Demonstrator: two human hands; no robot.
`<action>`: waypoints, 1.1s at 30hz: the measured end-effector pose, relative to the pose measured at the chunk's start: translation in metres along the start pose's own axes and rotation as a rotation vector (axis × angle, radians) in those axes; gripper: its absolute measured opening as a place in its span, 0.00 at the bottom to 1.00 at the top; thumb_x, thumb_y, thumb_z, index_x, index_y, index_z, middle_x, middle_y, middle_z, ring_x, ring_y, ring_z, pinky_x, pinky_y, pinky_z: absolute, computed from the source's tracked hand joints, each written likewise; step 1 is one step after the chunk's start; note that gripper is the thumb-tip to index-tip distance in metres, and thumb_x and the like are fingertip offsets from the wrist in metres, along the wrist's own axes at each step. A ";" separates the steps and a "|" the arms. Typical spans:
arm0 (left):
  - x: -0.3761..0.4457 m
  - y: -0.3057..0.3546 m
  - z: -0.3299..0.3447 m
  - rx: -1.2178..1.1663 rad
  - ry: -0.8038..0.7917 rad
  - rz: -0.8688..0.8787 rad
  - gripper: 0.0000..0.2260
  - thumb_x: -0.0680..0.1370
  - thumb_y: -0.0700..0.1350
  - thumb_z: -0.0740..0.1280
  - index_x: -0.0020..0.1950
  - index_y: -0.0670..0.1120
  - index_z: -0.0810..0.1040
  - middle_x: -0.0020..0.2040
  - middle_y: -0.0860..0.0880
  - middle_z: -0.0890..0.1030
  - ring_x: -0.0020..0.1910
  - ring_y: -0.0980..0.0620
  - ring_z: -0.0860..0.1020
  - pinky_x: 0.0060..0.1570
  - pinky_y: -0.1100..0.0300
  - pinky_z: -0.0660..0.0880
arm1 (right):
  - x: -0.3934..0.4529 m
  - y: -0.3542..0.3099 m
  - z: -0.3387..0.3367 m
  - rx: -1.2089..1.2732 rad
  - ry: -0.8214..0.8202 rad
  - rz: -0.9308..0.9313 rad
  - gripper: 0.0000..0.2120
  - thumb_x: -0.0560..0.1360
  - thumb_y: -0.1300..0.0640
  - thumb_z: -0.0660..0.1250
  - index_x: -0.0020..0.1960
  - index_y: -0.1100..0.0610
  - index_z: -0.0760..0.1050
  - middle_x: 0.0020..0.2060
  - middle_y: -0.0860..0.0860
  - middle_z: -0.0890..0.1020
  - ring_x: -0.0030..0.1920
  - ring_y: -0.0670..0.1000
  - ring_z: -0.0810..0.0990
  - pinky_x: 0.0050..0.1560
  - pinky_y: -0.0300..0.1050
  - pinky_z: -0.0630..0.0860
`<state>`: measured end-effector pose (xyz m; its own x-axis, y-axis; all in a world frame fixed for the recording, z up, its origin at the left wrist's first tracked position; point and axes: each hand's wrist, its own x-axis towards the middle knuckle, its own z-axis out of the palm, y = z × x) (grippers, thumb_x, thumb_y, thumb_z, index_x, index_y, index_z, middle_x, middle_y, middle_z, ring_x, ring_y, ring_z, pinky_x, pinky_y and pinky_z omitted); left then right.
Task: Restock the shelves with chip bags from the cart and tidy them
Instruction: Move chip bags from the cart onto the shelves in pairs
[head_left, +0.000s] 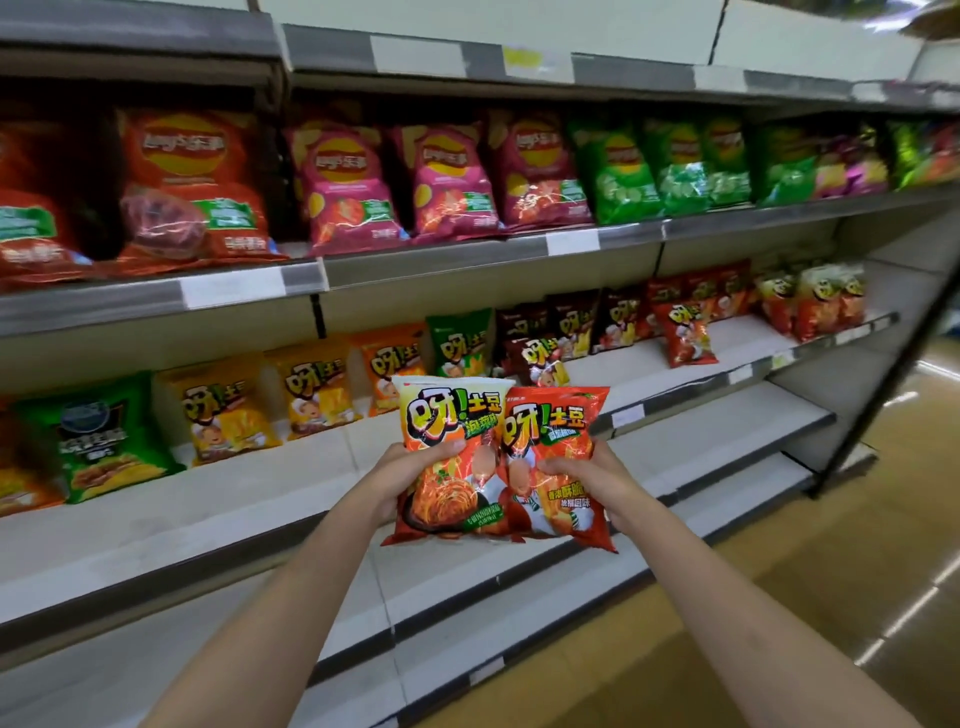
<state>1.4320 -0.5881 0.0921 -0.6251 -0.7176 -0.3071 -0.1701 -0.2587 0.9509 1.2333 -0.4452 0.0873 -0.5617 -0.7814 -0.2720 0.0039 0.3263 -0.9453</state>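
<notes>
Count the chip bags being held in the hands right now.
2. The left hand grips a white-topped bag; the right hand grips a red bag beside it. Their inner edges meet.

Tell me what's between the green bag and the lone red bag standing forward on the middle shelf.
In the head view, dark brown bags fill the row between the green bag and the red bag, one of them leaning forward.

Single head-worn view, wide-angle, looking forward and slightly down along a shop aisle. Shelving (467, 249) runs from near left to far right, close enough to reach. Both forearms enter from the bottom edge; left hand (405, 467) and right hand (592, 470) sit mid-frame. Floor (831, 571) shows lower right. Edges bend and blur, probably lens distortion.
</notes>
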 end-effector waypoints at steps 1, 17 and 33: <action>0.012 0.003 0.007 0.005 -0.016 0.004 0.18 0.69 0.51 0.75 0.56 0.48 0.77 0.49 0.47 0.85 0.47 0.48 0.83 0.42 0.57 0.79 | 0.007 -0.003 -0.008 -0.001 0.021 0.000 0.31 0.66 0.55 0.78 0.64 0.55 0.69 0.53 0.53 0.82 0.52 0.54 0.82 0.55 0.54 0.79; 0.182 0.055 0.092 0.012 -0.228 0.048 0.22 0.66 0.51 0.76 0.58 0.51 0.76 0.53 0.47 0.83 0.52 0.47 0.81 0.54 0.52 0.77 | 0.113 -0.034 -0.112 0.022 0.193 0.031 0.40 0.57 0.50 0.81 0.64 0.54 0.67 0.53 0.54 0.82 0.51 0.56 0.83 0.53 0.56 0.80; 0.262 0.046 0.171 0.012 -0.279 -0.027 0.37 0.60 0.55 0.80 0.65 0.48 0.73 0.55 0.45 0.83 0.54 0.44 0.82 0.58 0.47 0.77 | 0.171 -0.009 -0.189 0.039 0.249 0.080 0.29 0.68 0.57 0.77 0.62 0.54 0.64 0.53 0.54 0.80 0.53 0.57 0.81 0.59 0.59 0.76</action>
<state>1.1299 -0.6777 0.0626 -0.8053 -0.5046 -0.3113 -0.1979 -0.2662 0.9434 0.9809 -0.4815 0.0832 -0.7447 -0.5970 -0.2983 0.0859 0.3575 -0.9300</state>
